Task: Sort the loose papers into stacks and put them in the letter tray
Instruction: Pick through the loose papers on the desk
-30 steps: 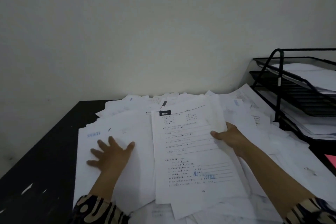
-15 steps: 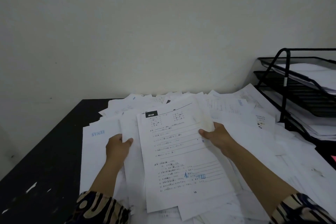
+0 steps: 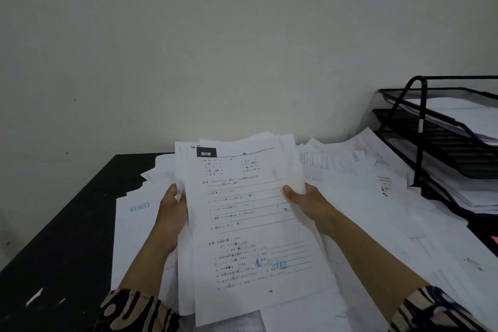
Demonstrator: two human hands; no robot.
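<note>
So over on the left there's the black desk (image 3: 62, 224) with a sheet stamped in blue (image 3: 138, 207) lying flat on it. Our left hand (image 3: 172, 213) has the left edge of the gathered bundle of papers (image 3: 250, 226), fingers curled round behind it and thumb at the front. The top worksheet faces us, bundle tilted up off the pile. Our right hand (image 3: 307, 203) pinches the right edge, thumb on top, the other fingers hidden underneath.

The edges look pretty ragged, a few sheets poke out at the top and left. We'd loosen both grips a bit and tap the bottom edge on the desk to square it up before moving. Squeeze too hard and the sheets just buckle.

More loose papers (image 3: 363, 178) are spread to the right, and past them is the black mesh letter tray (image 3: 420, 121), tiers already holding some sheets. Which tier this stack belongs in, we can't tell yet.
</note>
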